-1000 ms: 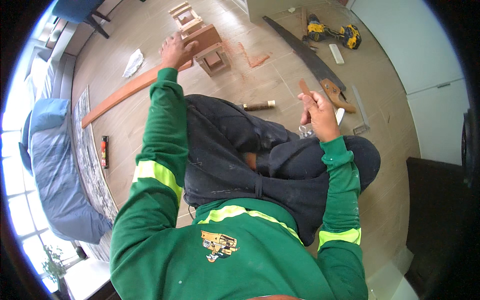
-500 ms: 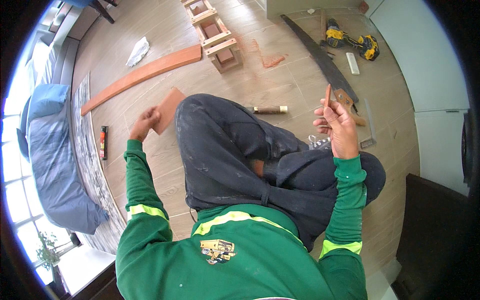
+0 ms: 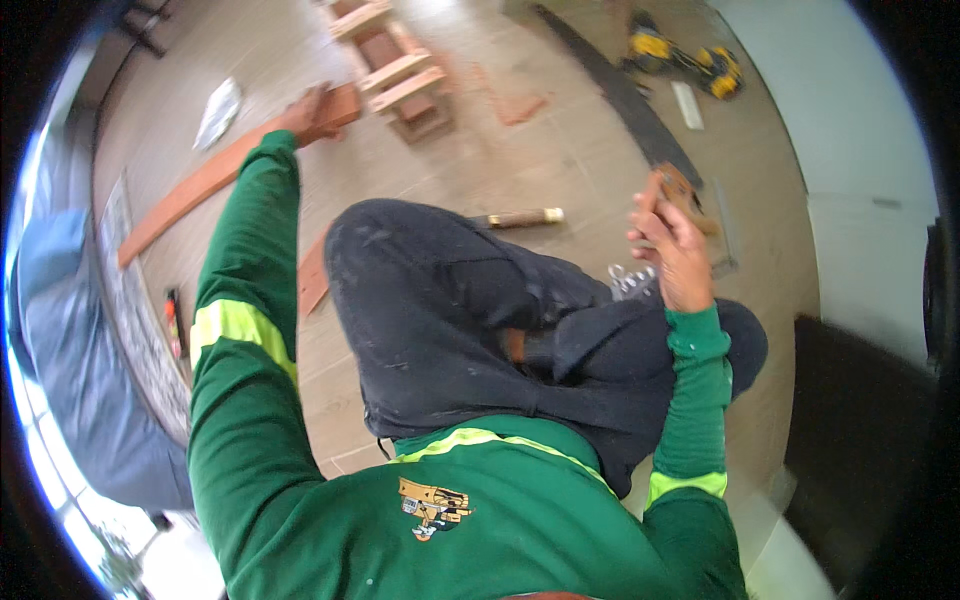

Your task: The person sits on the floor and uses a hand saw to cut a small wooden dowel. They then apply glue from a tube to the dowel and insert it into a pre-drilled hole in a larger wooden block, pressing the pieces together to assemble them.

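My left hand (image 3: 308, 116) grips a long reddish-brown wooden board (image 3: 215, 185) near its right end, fingers over the far edge and thumb on the near side; motion blurs it a little. A short, flat piece of the same wood (image 3: 313, 275) lies on the floor beside my left knee, partly hidden by my leg and sleeve. My right hand (image 3: 675, 250) is raised above my right shin. Between its thumb and fingers it pinches a thin reddish-brown wood strip (image 3: 651, 190). Just beyond that hand lies a handsaw (image 3: 625, 95) with a wooden handle.
A slatted wooden frame (image 3: 395, 70) stands ahead, with reddish sawdust (image 3: 510, 105) beside it. A wooden-handled tool (image 3: 525, 217) lies past my legs. Far right are a yellow-black cordless drill (image 3: 655, 50), a white bar (image 3: 687, 105) and a metal square (image 3: 728, 240). A crumpled white bag (image 3: 218, 112) lies far left.
My left hand has let go of the short wood piece, now on the floor by my knee, and reached forward onto the long board. My right hand still holds the strip.
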`<action>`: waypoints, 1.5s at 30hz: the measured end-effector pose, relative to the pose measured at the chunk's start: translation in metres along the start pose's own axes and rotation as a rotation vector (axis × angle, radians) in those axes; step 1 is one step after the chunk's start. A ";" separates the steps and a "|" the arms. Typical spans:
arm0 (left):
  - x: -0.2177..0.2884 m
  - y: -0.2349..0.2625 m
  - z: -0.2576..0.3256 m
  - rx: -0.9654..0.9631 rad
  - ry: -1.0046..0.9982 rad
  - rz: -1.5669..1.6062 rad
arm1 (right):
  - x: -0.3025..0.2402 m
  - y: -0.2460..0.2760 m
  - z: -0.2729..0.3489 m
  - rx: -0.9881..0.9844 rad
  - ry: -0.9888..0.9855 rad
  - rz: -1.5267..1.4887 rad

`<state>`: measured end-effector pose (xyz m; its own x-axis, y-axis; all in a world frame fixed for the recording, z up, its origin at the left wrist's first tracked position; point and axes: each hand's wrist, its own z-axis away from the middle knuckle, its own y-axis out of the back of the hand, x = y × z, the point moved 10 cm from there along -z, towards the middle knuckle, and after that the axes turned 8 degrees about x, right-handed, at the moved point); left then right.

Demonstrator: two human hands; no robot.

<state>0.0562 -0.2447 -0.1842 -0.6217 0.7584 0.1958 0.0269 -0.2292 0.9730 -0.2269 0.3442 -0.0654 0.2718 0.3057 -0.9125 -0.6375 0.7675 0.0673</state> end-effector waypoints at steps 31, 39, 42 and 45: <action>0.384 0.190 0.324 0.250 -0.527 0.211 | -0.058 -0.073 0.132 -0.156 0.786 0.110; 0.379 0.179 0.334 0.231 -0.469 0.368 | -0.018 -0.090 0.149 -0.278 0.631 0.017; 0.393 0.181 0.336 0.187 -0.488 0.359 | -0.037 -0.101 0.158 -0.343 0.665 0.034; 0.391 0.172 0.337 0.165 -0.433 0.372 | -0.033 -0.113 0.154 -0.437 0.581 -0.019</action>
<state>0.0813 0.2181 0.1007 -0.1722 0.8330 0.5258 0.3248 -0.4559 0.8287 -0.0524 0.3341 0.0190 -0.0632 -0.1474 -0.9871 -0.8993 0.4373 -0.0077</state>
